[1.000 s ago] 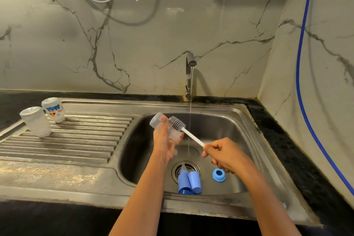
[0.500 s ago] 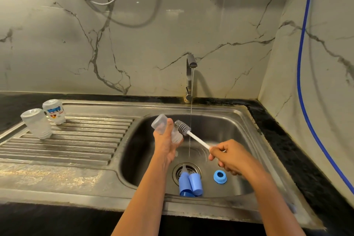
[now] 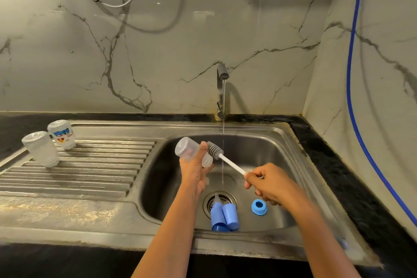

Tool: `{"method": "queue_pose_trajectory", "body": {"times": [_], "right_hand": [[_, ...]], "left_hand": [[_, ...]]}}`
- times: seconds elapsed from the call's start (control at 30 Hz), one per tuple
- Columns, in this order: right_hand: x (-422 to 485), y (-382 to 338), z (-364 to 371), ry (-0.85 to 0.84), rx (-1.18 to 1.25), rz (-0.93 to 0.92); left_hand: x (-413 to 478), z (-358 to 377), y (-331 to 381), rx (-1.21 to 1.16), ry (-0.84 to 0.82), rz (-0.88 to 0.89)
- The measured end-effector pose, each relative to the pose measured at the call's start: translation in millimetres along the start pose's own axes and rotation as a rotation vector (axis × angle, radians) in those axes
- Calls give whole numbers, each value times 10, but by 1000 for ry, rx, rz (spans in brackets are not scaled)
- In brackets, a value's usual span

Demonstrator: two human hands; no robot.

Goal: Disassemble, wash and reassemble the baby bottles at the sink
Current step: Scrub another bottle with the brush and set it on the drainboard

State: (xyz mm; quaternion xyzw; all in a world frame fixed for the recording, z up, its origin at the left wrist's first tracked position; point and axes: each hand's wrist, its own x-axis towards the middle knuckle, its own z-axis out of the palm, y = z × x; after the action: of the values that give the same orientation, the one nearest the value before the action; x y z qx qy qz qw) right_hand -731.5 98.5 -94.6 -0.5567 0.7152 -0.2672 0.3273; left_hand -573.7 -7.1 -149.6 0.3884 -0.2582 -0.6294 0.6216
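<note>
Over the sink (image 3: 284,142), in the head view, a clear bottle (image 3: 191,152) is held by the left hand (image 3: 195,170), the fingers wrapped tight around its body. The bottle is tilted, base up and to the left, mouth down and to the right. A brush (image 3: 225,160) is gripped by its white handle in the right hand (image 3: 269,181), the fingers closed round the handle's lower end. The grey bristle head is seen just outside the bottle's mouth, beside the left thumb; whether it touches the rim cannot be told. A thin stream of water (image 3: 223,133) is let fall from the tap (image 3: 221,88), passing just to the right of the bristles and down between the two hands.

In the basin, two blue caps (image 3: 225,214) are laid side by side over the drain (image 3: 220,201), touching each other, with a clear teat showing at the top of the left one. A blue ring (image 3: 259,207) is set flat on the basin floor to their right, under the right hand.

On the ribbed drainboard (image 3: 90,165), at its far left, two more bottles are stood mouth down: a plain clear one (image 3: 41,149) nearer, and a printed one (image 3: 62,134) just behind it
</note>
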Motion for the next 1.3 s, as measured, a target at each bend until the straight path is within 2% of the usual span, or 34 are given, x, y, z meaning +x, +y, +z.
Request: {"method": "queue_pose_trajectory", "body": {"times": [0.1,0.23,0.3,0.4,0.57,0.73,0.83,1.07,1.3], "right_hand": [[13,11,21,27,1,-3],[80,49,99,214,-135,-52],[94,66,99,211,-132,-43],[74,54,91,157,-146,-55],[42,25,111,67,-114,-80],[115,77,155,196,-127,-86],[125,97,160,215,-129,-107],[121,99,89,112,-139,-73],[154,119,187,269,-150,-114]], "left_hand": [[-1,-9,-1,-9,29,-15],[-73,58,-46,124,-159,-30],[-75,62,-36,80,-153,-33],[-32,32,1,-62,-44,-40],[32,-22,21,-111,86,-4],[12,13,-37,-11,-27,-35],[-3,18,-17,-51,-73,-70],[15,-1,21,-218,50,-66],[-58,31,-7,-98,-44,-96]]}}
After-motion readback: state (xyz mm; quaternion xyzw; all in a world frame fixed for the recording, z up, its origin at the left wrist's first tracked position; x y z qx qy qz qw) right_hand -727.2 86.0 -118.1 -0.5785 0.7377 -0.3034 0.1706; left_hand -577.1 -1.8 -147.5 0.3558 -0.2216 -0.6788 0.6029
